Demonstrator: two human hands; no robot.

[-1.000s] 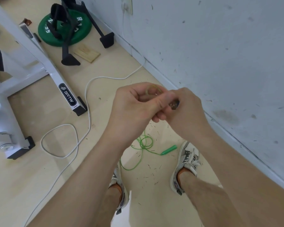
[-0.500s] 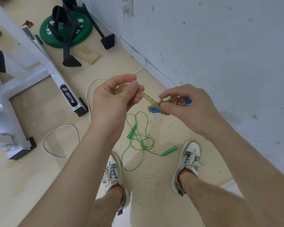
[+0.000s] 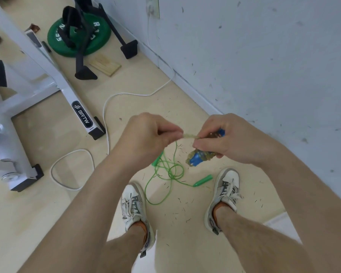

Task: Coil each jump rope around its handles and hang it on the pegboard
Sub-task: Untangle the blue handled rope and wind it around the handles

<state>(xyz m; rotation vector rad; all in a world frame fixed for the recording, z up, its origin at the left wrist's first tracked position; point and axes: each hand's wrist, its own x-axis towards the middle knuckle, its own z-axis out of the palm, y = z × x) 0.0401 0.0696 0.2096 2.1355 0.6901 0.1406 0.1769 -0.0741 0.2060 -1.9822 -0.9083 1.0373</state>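
Left to right. The left hand (image 3: 146,138) has its fingers curled, thumb and forefinger pinching the free end of the yellowish jump rope (image 3: 189,136). A short span of that rope runs roughly level to the right hand (image 3: 232,142), and the two hands are near each other at the same height. The right hand's fingers and thumb are closed round the blue handles (image 3: 197,159), which are already wrapped in many turns of rope. The bundle's long axis slants from a blue tip showing above the knuckles down and leftward to the end below the palm. The span meets the bundle near its upper part, crossing the axis, so the next turn would likely be laid by the left hand, which holds the free end. The green jump rope (image 3: 170,171) lies loose and uncoiled on the floor (image 3: 126,85) below, between the shoes. No pegboard is in view.
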